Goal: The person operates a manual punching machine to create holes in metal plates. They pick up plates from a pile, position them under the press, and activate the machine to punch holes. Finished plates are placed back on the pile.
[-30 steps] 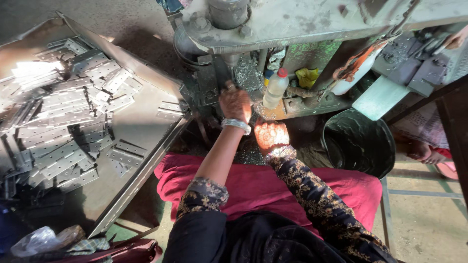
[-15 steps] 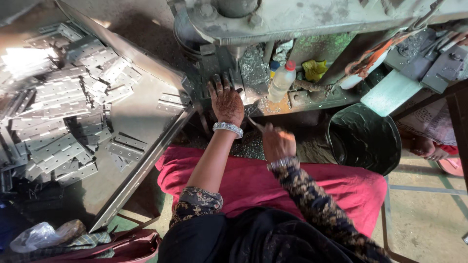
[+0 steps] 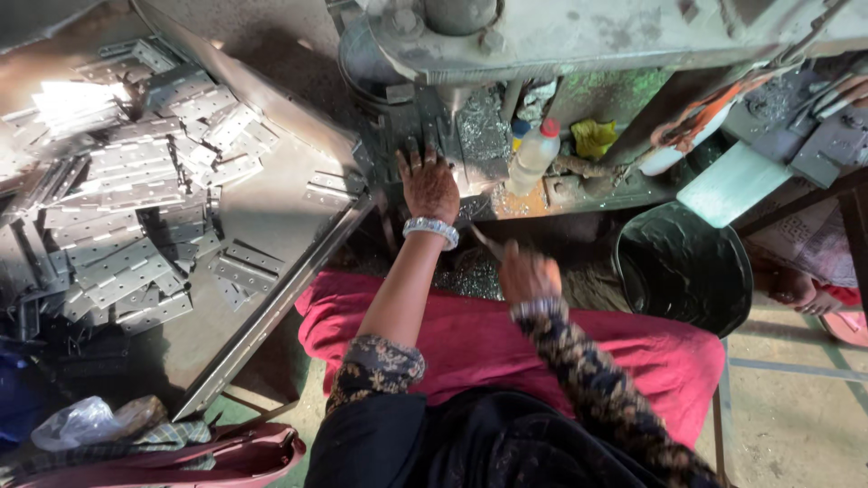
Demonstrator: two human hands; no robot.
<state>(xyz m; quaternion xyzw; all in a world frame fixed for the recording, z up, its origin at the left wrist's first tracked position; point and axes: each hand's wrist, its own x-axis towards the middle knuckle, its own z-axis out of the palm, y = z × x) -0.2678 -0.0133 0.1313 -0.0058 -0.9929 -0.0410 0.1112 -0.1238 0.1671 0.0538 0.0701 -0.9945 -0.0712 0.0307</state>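
Under the press head: your left hand [image 3: 429, 184] lay flat on the machine bed [image 3: 470, 145], fingers spread and gripping nothing, a pale bangle [image 3: 431, 229] at the wrist.
Right hand: your right hand [image 3: 529, 275] hung lower, near your lap, blurred — the fingers looked curled around a thin metal strip [image 3: 488, 242] poking up from the fist, though the blur left the grip itself hard to read.
Hinge plates: a heap of flat metal plates [image 3: 117, 208] filled the steel tray [image 3: 298, 271] on your left, well apart from both hands; glare washed out its far corner.
Behind your left hand: a plastic bottle with a red cap [image 3: 535, 154] stood on the bed beside a yellow rag [image 3: 594, 137].
Bucket: a dark bucket [image 3: 683, 267] sat to your right, its contents too dark to tell.
Lap: a red cloth [image 3: 470, 339] covered your knees.
Cut off: the press body [image 3: 579, 32] ran past the top edge — its upper part was out of view.
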